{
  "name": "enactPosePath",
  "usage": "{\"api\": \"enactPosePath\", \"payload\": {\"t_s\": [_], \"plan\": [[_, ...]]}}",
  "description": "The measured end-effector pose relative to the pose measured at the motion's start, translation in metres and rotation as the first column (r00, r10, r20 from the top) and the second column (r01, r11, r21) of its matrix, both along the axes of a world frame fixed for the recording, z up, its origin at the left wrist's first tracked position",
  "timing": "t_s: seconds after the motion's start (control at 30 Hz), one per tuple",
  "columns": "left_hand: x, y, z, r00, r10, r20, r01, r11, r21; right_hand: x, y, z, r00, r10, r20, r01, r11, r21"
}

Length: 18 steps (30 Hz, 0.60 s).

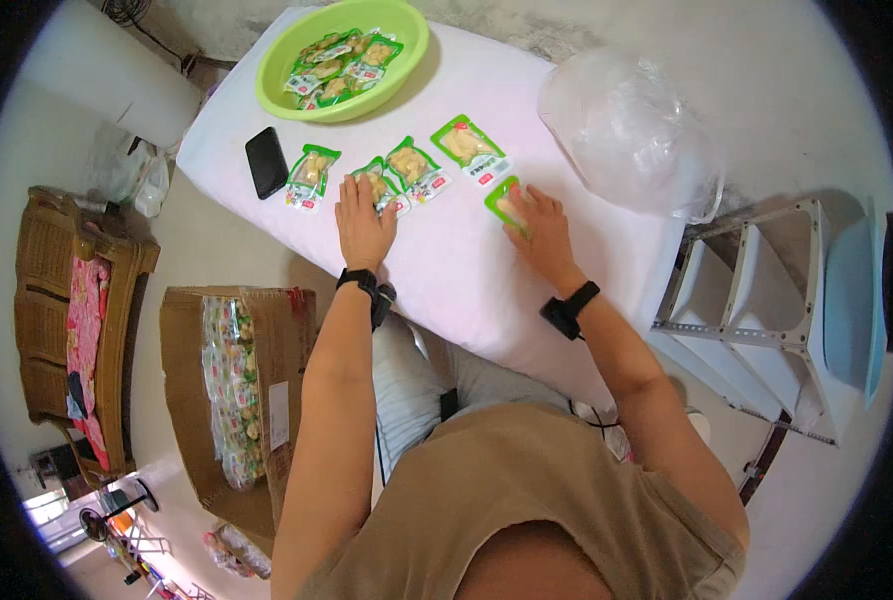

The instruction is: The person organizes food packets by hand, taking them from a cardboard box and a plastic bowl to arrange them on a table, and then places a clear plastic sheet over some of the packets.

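Observation:
My left hand (365, 229) lies palm down over the near-left part of a small green-edged food packet (375, 182), thumb apart from the fingers. That packet overlaps a second sealed packet (410, 163) on its right. Farther right, my right hand (542, 232) has its thumb and fingers around another green-edged packet (500, 202), partly hidden beneath them. A larger-looking packet (467, 148) lies flat just beyond it. To the left of my left hand rests one more packet (311, 176). Pale food pieces show through the clear windows.
A green plastic basin (266, 82) with several packets stands at the table's far left. Near it lies a black phone (266, 163). A clear plastic bag (626, 127) covers the right corner of the cloth-covered table (446, 277). An open carton (180, 360) of packets stands left; a metal-framed rack (773, 330) stands right.

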<state>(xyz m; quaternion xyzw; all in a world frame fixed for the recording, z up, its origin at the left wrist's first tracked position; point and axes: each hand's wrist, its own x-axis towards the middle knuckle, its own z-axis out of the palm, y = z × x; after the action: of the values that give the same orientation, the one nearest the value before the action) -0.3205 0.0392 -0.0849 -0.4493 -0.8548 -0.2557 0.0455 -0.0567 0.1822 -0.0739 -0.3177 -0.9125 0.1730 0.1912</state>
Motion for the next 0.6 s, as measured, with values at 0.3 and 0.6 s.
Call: {"api": "enactPosePath", "payload": {"t_s": [0.3,0.6], "plan": [[0.000,0.001,-0.003,0.999,-0.026,-0.031,0.027,0.999,0.034,-0.101,0.109,0.001,0.950,-0.098,-0.296,0.125,0.989,0.074],[-0.003,-0.001,0.001,0.999,-0.028,0.038,0.024,0.995,0.092,-0.122,0.101,0.002,0.939,0.324,0.111,-0.342,0.902,0.262]]}}
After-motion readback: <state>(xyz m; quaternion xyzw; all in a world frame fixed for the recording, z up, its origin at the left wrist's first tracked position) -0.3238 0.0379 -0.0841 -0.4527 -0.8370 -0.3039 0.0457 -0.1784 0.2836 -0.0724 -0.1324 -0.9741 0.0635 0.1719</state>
